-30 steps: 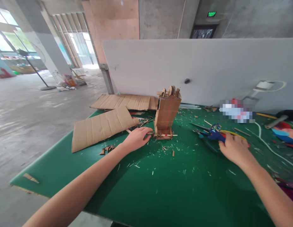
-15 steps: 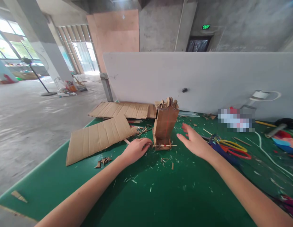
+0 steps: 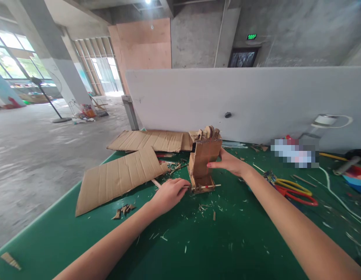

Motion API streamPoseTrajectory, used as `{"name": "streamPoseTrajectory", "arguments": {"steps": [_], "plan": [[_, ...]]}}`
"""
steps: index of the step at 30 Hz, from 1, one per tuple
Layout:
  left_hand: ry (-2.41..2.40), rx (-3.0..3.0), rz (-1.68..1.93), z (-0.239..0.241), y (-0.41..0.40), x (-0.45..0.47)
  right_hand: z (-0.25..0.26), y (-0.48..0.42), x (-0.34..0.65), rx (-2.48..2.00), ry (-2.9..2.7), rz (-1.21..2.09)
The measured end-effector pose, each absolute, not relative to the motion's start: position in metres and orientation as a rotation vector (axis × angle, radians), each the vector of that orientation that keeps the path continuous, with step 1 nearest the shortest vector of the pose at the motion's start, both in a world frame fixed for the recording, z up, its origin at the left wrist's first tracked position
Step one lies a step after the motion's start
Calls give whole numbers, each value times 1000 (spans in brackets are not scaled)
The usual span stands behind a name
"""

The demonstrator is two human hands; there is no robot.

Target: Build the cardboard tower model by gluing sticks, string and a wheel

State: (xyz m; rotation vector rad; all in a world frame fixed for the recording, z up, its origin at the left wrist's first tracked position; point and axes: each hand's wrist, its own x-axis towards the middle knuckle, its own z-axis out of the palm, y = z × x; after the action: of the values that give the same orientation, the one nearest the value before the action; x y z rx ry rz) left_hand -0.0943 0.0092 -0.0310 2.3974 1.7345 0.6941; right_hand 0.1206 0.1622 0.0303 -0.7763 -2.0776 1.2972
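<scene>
An upright cardboard model (image 3: 204, 159), with round cardboard pieces on top, stands on the green table. A thin wooden stick (image 3: 210, 186) runs through its base and pokes out at both sides. My left hand (image 3: 170, 194) is closed in a pinch on the stick's left end, low beside the base. My right hand (image 3: 229, 162) grips the model's right side, thumb across its front face; its other fingers are partly hidden behind the model.
Flat cardboard sheets (image 3: 119, 175) lie to the left, with small cardboard scraps (image 3: 124, 210) before them. Scissors with red and yellow handles (image 3: 295, 194) and a white cable (image 3: 329, 186) lie to the right. A white panel (image 3: 180, 101) rises behind the table.
My right hand has moved left from open air and closed on the model's side. My left hand keeps its pinch on the stick. The whole view has shifted slightly.
</scene>
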Motion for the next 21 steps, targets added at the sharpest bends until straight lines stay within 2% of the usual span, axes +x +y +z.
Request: {"name": "streamPoseTrajectory", "arguments": {"steps": [9, 21], "plan": [[1748, 2371, 715, -32, 8, -91, 44, 176, 114, -668, -2009, 1594], [1726, 2356, 775, -37, 10, -87, 41, 172, 113, -650, -1978, 1587]]}}
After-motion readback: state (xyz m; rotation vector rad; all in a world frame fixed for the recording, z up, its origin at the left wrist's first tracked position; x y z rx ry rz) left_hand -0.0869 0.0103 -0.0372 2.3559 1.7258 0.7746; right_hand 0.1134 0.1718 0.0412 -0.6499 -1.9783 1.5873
